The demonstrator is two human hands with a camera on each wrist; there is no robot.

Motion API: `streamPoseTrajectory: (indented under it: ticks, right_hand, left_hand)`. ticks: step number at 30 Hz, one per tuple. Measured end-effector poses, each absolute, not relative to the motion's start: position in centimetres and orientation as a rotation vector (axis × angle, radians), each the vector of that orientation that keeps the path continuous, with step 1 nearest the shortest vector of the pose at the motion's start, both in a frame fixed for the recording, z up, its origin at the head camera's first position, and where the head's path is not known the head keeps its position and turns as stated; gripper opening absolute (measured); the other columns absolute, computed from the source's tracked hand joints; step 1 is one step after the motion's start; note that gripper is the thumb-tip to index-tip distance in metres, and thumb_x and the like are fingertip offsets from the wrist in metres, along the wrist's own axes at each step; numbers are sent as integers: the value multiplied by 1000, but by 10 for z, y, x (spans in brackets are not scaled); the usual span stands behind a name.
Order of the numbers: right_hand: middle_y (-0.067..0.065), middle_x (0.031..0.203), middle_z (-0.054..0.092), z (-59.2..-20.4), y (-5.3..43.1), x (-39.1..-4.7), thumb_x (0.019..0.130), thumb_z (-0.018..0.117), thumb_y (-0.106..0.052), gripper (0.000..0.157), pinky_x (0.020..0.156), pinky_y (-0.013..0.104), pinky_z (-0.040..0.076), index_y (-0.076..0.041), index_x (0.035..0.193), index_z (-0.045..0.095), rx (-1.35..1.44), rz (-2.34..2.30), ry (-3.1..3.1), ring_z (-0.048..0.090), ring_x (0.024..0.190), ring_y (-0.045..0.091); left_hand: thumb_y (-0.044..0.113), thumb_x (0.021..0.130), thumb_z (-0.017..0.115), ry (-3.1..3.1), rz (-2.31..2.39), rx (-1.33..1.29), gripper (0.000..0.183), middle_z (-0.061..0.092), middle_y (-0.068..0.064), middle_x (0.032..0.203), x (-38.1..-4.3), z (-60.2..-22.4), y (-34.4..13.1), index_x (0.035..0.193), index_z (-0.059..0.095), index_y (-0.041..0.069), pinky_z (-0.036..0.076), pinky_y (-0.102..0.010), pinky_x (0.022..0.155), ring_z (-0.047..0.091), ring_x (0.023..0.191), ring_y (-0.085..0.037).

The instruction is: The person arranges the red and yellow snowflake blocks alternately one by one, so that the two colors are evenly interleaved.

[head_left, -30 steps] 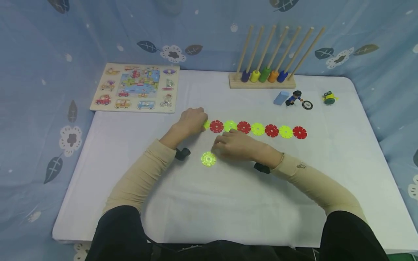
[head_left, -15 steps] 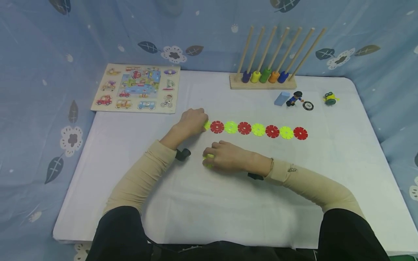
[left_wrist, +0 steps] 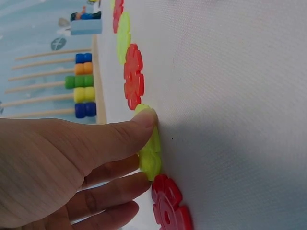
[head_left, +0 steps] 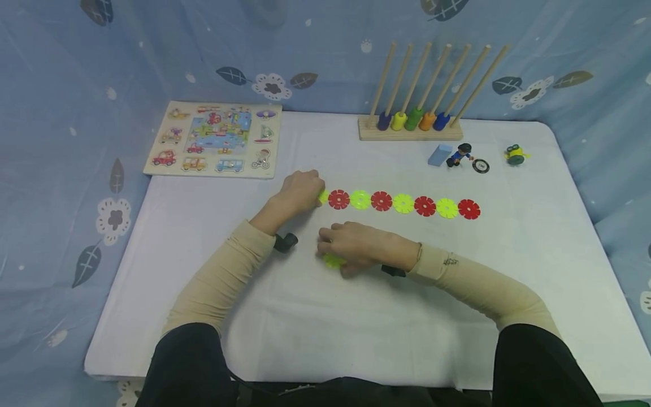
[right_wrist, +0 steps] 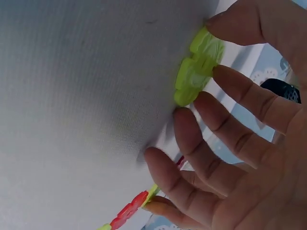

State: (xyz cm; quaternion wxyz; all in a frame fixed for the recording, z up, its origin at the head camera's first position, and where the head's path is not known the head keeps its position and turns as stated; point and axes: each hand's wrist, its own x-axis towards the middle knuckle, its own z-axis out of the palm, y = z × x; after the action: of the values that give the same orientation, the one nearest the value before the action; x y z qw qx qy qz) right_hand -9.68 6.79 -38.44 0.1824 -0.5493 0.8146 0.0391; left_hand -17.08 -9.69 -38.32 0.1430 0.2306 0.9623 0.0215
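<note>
Flower-shaped plastic discs, red and yellow-green by turns, lie in a row across the table. My left hand (head_left: pixel 299 191) is at the row's left end. Its thumb and fingers pinch a yellow-green flower disc (left_wrist: pixel 151 155) by its edges, and a red flower disc (left_wrist: pixel 171 207) touches that one; the hand covers this red disc in the head view. Nearer the body, my right hand (head_left: pixel 356 244) reaches over a separate yellow-green flower disc (right_wrist: pixel 199 69). Thumb and fingertips hold it by opposite edges, at the table surface.
A picture puzzle board (head_left: pixel 264 169) lies at the back left. Behind the row stands a wooden peg rack (head_left: pixel 407 134) with coloured beads. Right of centre are a blue block (head_left: pixel 439 154), a toy figure (head_left: pixel 460 154), a black-and-white ring (head_left: pixel 480 165) and a small yellow-green toy (head_left: pixel 515 155).
My right hand has moved from beside the row toward the body and taken hold of the separate yellow-green flower disc, which has shifted slightly right. My left hand has stayed in place.
</note>
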Motion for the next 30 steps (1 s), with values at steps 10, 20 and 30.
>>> streamPoseTrajectory:
  ticks: [10,20,30]
  right_hand:
    - [3,116,56,-384,67,-96,75,78,-29,52,80,29,53,-18,120,55,-1514,143,2280,57,94,18]
    - [3,127,54,-370,87,-105,71,82,-29,58,88,34,54,-23,123,58,-1303,57,2376,58,104,21]
    - [8,123,59,-361,167,-133,74,80,-23,52,95,46,51,-17,122,61,-1040,-166,2583,59,106,25]
  left_hand:
    - [28,85,73,2782,56,662,33,60,-6,99,-171,-383,-96,112,68,9,49,-35,74,52,81,-21]
    - [28,84,73,2791,35,677,33,61,-6,99,-170,-383,-96,111,68,9,50,-35,75,54,82,-21]
    - [25,85,74,2815,74,703,28,61,-6,97,-168,-386,-98,108,70,9,49,-35,73,54,81,-21]
